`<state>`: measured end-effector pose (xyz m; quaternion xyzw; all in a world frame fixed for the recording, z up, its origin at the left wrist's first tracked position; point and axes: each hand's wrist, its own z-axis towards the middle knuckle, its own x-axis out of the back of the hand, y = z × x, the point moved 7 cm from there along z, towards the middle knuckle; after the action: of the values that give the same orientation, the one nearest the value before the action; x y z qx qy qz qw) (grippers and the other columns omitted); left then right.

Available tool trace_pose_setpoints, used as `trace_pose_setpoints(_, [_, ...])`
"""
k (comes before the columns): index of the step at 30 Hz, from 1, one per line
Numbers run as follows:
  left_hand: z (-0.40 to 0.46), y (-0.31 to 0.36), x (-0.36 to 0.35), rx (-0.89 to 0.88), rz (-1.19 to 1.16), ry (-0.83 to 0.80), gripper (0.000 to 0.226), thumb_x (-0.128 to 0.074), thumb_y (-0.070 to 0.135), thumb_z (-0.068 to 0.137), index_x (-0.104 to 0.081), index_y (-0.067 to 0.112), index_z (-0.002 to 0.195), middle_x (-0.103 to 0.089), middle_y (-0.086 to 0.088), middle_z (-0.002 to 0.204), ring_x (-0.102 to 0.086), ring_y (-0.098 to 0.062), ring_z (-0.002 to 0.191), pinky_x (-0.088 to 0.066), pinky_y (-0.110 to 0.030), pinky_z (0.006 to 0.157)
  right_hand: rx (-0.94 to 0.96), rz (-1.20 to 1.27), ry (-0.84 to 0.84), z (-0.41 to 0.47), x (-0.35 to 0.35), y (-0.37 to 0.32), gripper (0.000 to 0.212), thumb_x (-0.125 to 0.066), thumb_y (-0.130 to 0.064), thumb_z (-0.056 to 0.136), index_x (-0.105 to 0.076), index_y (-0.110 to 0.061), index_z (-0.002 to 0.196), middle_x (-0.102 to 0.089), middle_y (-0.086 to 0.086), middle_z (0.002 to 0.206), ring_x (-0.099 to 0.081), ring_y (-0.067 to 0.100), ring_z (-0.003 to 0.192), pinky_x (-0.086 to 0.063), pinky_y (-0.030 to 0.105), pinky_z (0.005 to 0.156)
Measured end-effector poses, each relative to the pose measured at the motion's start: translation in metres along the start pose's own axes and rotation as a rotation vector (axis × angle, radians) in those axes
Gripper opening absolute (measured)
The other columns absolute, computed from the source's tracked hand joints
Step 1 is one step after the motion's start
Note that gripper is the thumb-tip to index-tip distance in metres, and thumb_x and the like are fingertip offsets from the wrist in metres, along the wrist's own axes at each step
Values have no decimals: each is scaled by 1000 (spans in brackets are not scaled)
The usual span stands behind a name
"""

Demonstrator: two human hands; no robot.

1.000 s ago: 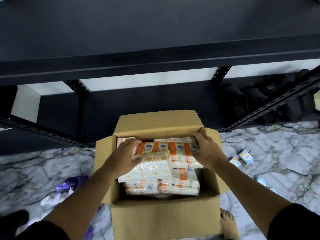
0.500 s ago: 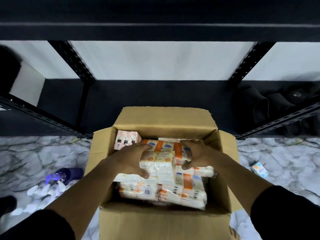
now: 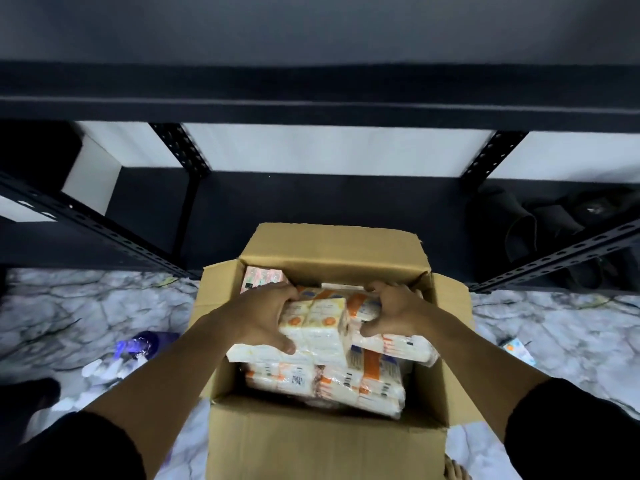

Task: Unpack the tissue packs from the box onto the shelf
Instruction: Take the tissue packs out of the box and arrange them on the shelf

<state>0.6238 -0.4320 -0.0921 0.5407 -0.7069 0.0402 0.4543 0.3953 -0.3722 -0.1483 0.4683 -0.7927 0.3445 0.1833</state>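
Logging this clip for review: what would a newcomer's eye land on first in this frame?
First, the open cardboard box at centre, on the marbled floor, crammed with white-and-orange tissue packs. The left hand and right hand grip the top packs from either side. Behind stands a black metal shelf with dark shoes at right.

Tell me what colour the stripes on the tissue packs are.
Orange, on white tissue packs; the head view shows them.
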Motion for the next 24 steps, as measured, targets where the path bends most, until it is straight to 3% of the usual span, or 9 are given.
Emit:
trace_pose_setpoints(3, [-25, 17, 24, 6, -16, 12, 89, -85, 52, 54, -46, 32, 131, -49, 15, 122, -50, -10, 108, -45, -33, 94, 22, 19, 43, -30, 24, -13, 88, -72, -64, 54, -48, -33, 134, -53, -7, 132, -48, 24, 126, -40, 49, 102])
trace_pose_setpoints(6, [-59, 35, 54, 1, -12, 32, 85, -85, 51, 57, -44, 33, 130, -47, 16, 122, -48, -7, 109, -44, -27, 91, 24, 39, 85, -75, 57, -28, 79, -78, -53, 65, -48, -37, 137, -46, -11, 131, -40, 23, 131, -37, 45, 104])
trace_pose_setpoints(11, [-117, 70, 105, -20, 104, 0, 90, -84, 49, 60, -40, 25, 135, -41, 10, 130, -39, -10, 122, -40, -28, 99, -59, 13, 126, -149, 105, -42, 105, -77, -55, 65, -30, -23, 152, -37, 2, 149, -30, 31, 140, -38, 47, 105])
trace_pose_setpoints(14, [-147, 87, 134, -22, 219, -34, 92, -82, 52, 59, -39, 25, 136, -45, 6, 128, -42, -15, 119, -44, -37, 98, -66, -12, 160, -193, 129, -54, 109, -74, -62, 60, -30, -23, 151, -38, 2, 147, -34, 30, 136, -37, 48, 106])
trace_pose_setpoints(19, [-199, 114, 180, -47, 310, 4, 83, -77, 56, 59, -41, 29, 129, -45, 10, 118, -42, -12, 110, -42, -35, 96, -41, -1, 222, -255, 157, -72, 112, -70, -67, 54, -33, -25, 150, -40, 3, 145, -35, 27, 134, -37, 50, 106])
trace_pose_setpoints(24, [-240, 147, 202, -33, 337, 28, 72, -77, 47, 69, -38, 30, 127, -49, 9, 115, -42, -13, 104, -33, -29, 86, -1, 2, 289, -309, 185, -76, 102, -73, -63, 56, -38, -26, 144, -45, -6, 117, -41, 20, 117, -40, 47, 102])
